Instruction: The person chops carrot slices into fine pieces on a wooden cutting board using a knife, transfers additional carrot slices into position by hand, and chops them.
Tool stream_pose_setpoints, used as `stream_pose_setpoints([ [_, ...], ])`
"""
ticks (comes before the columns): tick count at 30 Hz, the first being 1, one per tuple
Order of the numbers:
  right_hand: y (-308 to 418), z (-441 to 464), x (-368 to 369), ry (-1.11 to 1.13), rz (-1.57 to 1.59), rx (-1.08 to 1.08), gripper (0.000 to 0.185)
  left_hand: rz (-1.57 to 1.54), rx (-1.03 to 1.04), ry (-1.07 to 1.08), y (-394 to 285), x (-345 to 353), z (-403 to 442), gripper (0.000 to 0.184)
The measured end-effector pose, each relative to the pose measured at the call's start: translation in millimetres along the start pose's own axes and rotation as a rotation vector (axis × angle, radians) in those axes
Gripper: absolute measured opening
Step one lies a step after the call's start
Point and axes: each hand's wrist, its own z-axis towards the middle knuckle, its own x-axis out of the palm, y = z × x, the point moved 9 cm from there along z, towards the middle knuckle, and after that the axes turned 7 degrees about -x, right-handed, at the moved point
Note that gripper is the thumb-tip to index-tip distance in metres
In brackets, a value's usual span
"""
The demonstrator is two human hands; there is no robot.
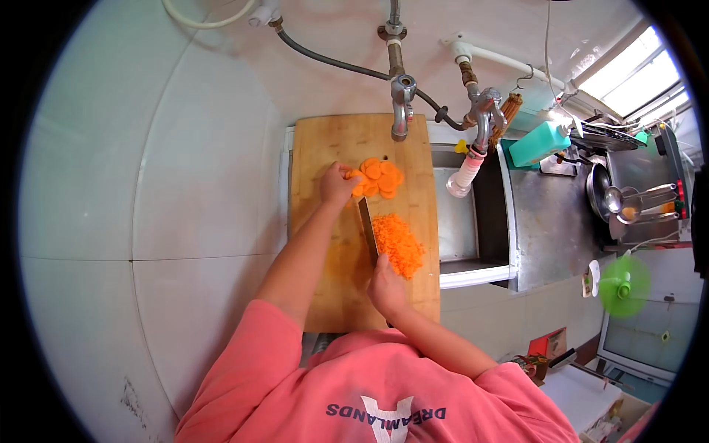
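Observation:
A wooden cutting board lies under both hands. At its upper part is a pile of round orange carrot slices. My left hand is closed at the left side of this pile, its fingers pinching carrot slices. My right hand is wrapped round the handle end of a kitchen knife, whose blade points away from me with its broad side seen at a steep angle. Right beside the blade sits a heap of finely chopped carrot. The knife's handle is mostly hidden in my right hand.
A metal tap hangs over the board's far end. To the right is a sink with a second tap above it. Farther right, a teal bottle, a pan and ladles stand on a metal counter.

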Motion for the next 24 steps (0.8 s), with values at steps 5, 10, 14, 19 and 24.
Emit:
stream_pose_setpoints([
  [5,-1.3,-0.7,2.0,0.007,0.004,0.013,0.029,-0.176,-0.039,-0.062,17.9,-14.6,-14.0,0.032],
  [10,-2.1,0.6,0.6,0.004,0.001,0.017,0.027,-0.451,-0.115,-0.085,57.8,-42.9,-98.8,0.028],
  [14,1.2,1.8,-3.7,0.0,-0.021,0.002,0.025,-0.072,-0.144,-0.094,60.0,-47.1,-142.9,0.027],
  [19,-2.1,2.4,-1.0,0.017,-0.039,0.006,0.025,0.553,0.308,-0.268,0.4,-61.9,-120.5,0.03],
  [24,0.8,2.0,-2.0,0.022,-0.027,-0.004,0.028,0.534,0.145,-0.194,-13.2,-33.7,-69.5,0.024],
])
